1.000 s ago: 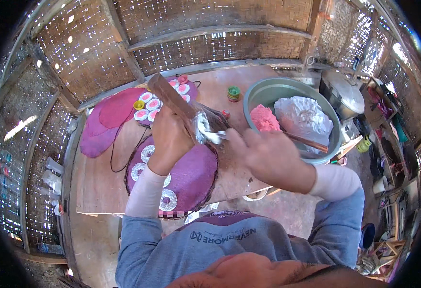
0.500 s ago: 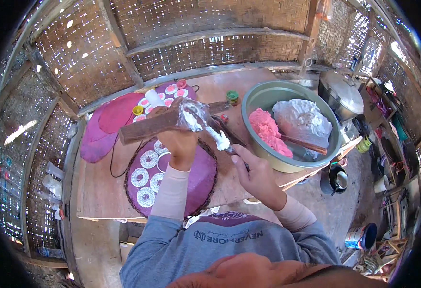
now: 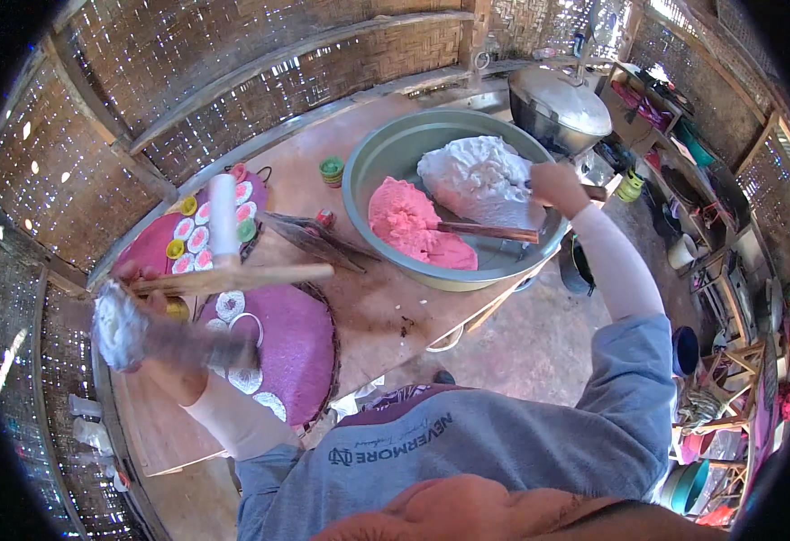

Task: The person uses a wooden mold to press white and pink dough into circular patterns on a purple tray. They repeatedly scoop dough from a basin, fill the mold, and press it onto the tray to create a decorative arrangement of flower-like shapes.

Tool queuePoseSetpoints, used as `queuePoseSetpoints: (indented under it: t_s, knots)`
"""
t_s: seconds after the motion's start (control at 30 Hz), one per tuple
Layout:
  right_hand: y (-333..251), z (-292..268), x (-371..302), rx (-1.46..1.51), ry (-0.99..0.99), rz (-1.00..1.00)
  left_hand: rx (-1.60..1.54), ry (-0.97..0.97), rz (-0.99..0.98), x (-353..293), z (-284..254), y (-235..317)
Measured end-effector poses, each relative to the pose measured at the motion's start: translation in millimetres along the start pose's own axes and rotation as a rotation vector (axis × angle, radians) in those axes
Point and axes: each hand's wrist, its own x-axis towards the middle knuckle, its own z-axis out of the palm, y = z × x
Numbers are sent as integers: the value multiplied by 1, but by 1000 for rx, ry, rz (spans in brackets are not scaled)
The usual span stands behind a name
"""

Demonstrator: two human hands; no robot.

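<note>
At the left, my left hand is closed around a wooden dough press, part of it smeared by motion. White dough fills the press's end. A pale wooden bar with a white cylinder standing on it lies across by the same hand. My right hand reaches over the large grey-green basin, gripping a tool's dark handle. The tool's far end is hidden at the big white dough mass. Beside it sits pink dough with a wooden spatula stuck in it.
A round purple tray with white lacy rings lies under my left forearm. Behind it, another purple tray carries pink-and-white rings. A green cup stands near the basin. A lidded metal pot is beyond, and shelves line the right wall.
My left hand has swung left and nearer with the press. My right hand has moved from beside the press to the white dough in the basin. The view has turned right.
</note>
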Motion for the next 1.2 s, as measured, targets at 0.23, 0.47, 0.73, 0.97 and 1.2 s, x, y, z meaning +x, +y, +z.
queuePoseSetpoints:
  t_s: [0.23,0.47,0.73,0.97,1.2]
  knots:
    - [-43,-36,15,275,259,-190,-736,-398,-132,-12,30,20]
    - [-297,-142,-144,2449,-1654,-745,-1502,-848,13,-20,56,-19]
    - [-306,-136,-152,2790,-999,-418,-183,-50,-406,-44,-98,-24]
    - [-341,-150,-140,2032,-393,-554,721,-368,88,-92,-114,9]
    - [-354,-196,-134,1549,13,-956,1050,-572,30,-83,-116,36]
